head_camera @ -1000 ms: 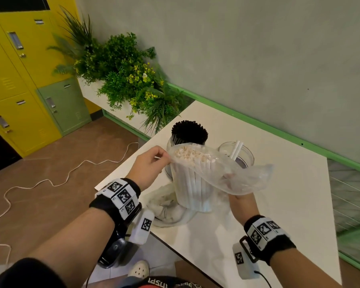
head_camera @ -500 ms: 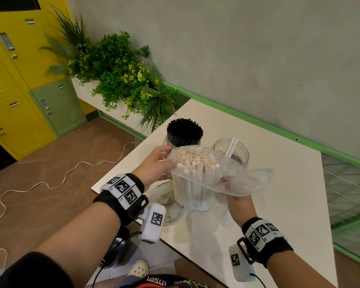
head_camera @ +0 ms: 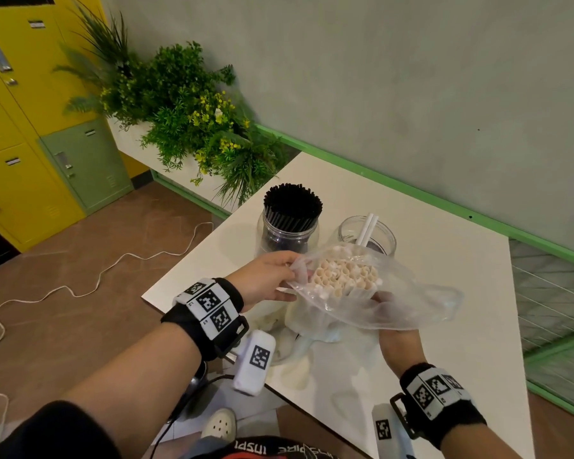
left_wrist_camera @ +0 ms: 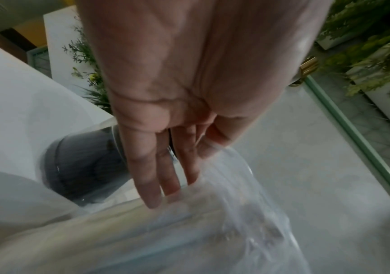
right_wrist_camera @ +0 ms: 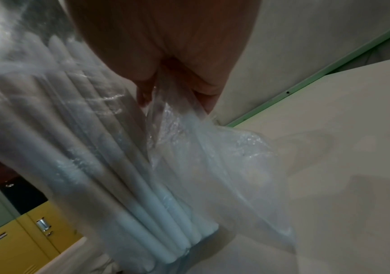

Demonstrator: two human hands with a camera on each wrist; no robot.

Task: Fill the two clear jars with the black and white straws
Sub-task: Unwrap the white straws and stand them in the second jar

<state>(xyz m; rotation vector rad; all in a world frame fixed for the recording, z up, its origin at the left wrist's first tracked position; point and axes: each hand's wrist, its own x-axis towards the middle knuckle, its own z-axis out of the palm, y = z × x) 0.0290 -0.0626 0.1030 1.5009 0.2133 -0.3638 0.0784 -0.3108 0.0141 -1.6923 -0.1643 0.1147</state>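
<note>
A clear plastic bag (head_camera: 408,309) holds a bundle of white straws (head_camera: 343,276), their open ends turned up toward me. My left hand (head_camera: 287,276) pinches the bag's left rim between thumb and fingers (left_wrist_camera: 151,181). My right hand (head_camera: 383,303) grips the bag's film (right_wrist_camera: 224,157) from the right, beside the straws (right_wrist_camera: 118,176). Behind the bag stand two clear jars. The left jar (head_camera: 289,233) is packed with black straws (head_camera: 292,203). The right jar (head_camera: 386,238) holds two white straws (head_camera: 367,228).
Crumpled white plastic (head_camera: 299,342) lies on the white table (head_camera: 461,342) under the bag, near the table's left corner. A planter of green plants (head_camera: 186,111) stands beyond the jars. Yellow lockers (head_camera: 20,127) and a white cable (head_camera: 80,289) on the floor are at left.
The bundle stood upright with its side showing; now the bag's mouth and the straw ends face me. My left hand has closed in on the rim. Both hands keep their hold.
</note>
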